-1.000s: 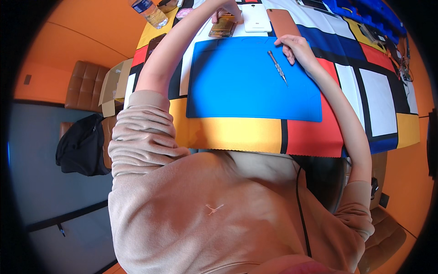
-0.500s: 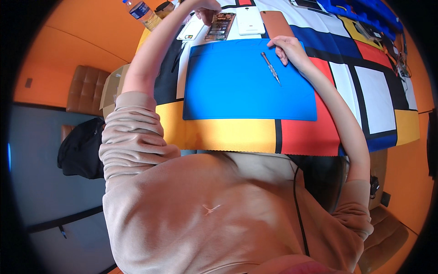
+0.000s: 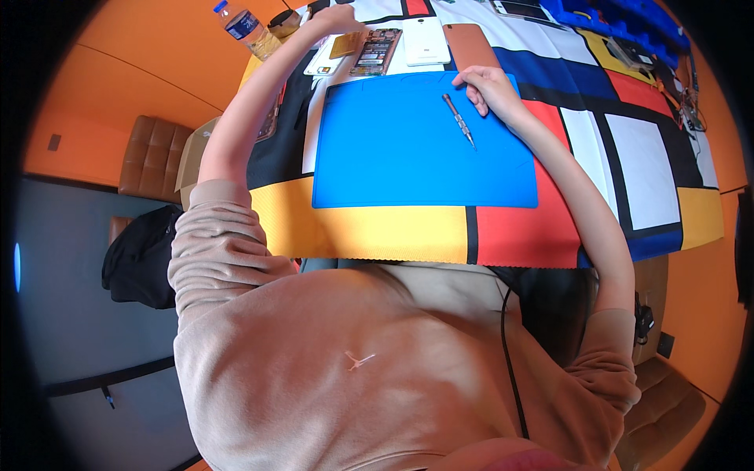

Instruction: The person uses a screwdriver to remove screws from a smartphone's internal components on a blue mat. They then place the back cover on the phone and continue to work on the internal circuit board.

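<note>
My left hand [image 3: 338,17] is over the far left of the table. Just below it is a flat gold-brown piece [image 3: 344,45], overlapping a white phone part [image 3: 320,61]; the fingers seem closed on its upper edge, though they are partly hidden. Right beside it lies an opened phone [image 3: 377,52] with its inner parts bare. On the upper right of the blue work mat [image 3: 416,157] rests my right hand [image 3: 491,90], fingers loosely bent and apart, with nothing in them. A small metal screwdriver [image 3: 459,122] lies on the mat close to those fingers.
A white phone [image 3: 426,41] and a brown phone cover [image 3: 471,47] lie beyond the mat. At far left stands a bottle of yellowish liquid [image 3: 250,33]. A blue parts tray [image 3: 620,23] and loose wires [image 3: 691,102] occupy the far right. Another phone [image 3: 269,125] is partly behind my left forearm.
My left hand has moved a little left, and the gold-brown piece now shows under it. My right hand stays by the screwdriver. The whole view has shifted slightly.
</note>
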`<move>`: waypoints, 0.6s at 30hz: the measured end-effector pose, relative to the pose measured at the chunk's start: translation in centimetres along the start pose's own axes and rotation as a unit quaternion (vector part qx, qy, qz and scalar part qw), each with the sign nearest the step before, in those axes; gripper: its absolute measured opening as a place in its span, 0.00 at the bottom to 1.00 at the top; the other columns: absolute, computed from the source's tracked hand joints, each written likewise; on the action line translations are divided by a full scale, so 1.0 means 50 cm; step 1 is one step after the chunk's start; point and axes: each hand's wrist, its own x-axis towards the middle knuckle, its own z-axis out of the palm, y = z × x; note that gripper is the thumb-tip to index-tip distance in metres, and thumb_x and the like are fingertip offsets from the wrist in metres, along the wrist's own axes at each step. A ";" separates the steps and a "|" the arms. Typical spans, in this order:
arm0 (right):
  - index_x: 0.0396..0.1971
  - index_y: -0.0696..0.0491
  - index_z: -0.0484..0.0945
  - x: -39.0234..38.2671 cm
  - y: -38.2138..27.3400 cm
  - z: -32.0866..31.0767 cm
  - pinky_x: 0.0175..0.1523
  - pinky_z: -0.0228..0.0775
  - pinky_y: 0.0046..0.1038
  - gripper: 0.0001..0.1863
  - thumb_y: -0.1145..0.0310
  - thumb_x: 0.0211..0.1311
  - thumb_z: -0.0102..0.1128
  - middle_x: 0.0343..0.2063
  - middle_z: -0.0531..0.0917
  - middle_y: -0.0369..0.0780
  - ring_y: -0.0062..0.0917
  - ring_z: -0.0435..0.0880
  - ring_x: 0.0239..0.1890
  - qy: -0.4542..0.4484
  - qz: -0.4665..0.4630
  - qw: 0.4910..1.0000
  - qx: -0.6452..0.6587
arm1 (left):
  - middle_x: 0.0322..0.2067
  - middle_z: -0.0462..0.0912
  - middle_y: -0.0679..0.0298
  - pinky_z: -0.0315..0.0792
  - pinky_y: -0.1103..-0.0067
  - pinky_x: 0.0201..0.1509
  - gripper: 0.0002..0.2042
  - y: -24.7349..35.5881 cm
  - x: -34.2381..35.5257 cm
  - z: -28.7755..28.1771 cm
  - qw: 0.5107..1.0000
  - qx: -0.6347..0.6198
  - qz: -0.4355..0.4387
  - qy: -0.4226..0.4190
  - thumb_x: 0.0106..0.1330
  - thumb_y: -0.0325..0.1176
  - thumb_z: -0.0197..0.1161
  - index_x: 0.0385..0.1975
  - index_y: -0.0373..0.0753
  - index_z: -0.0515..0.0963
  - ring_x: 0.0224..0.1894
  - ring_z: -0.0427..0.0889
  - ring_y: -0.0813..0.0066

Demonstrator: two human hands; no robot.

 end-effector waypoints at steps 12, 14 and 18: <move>0.38 0.58 0.84 0.002 0.004 -0.005 0.15 0.62 0.18 0.15 0.65 0.75 0.51 0.15 0.75 0.32 0.13 0.72 0.11 0.000 -0.003 1.000 0.004 | 0.32 0.87 0.57 0.78 0.80 0.39 0.33 0.064 0.028 0.064 0.999 0.002 -0.041 0.007 0.61 0.65 0.68 0.41 0.33 0.86 0.34 0.86 0.71; 0.38 0.58 0.84 0.003 0.005 -0.005 0.15 0.62 0.18 0.15 0.65 0.75 0.52 0.14 0.75 0.32 0.13 0.72 0.11 -0.005 -0.011 1.000 0.001 | 0.32 0.86 0.57 0.78 0.80 0.40 0.33 0.066 0.030 0.068 0.999 -0.002 -0.044 0.007 0.61 0.65 0.68 0.41 0.33 0.86 0.34 0.85 0.71; 0.38 0.59 0.84 0.004 0.006 -0.005 0.15 0.62 0.18 0.15 0.65 0.75 0.52 0.15 0.76 0.32 0.13 0.73 0.11 0.002 -0.005 1.000 0.007 | 0.32 0.86 0.57 0.77 0.80 0.40 0.33 0.050 0.043 0.087 0.999 -0.027 -0.048 0.001 0.62 0.64 0.68 0.41 0.32 0.86 0.34 0.85 0.72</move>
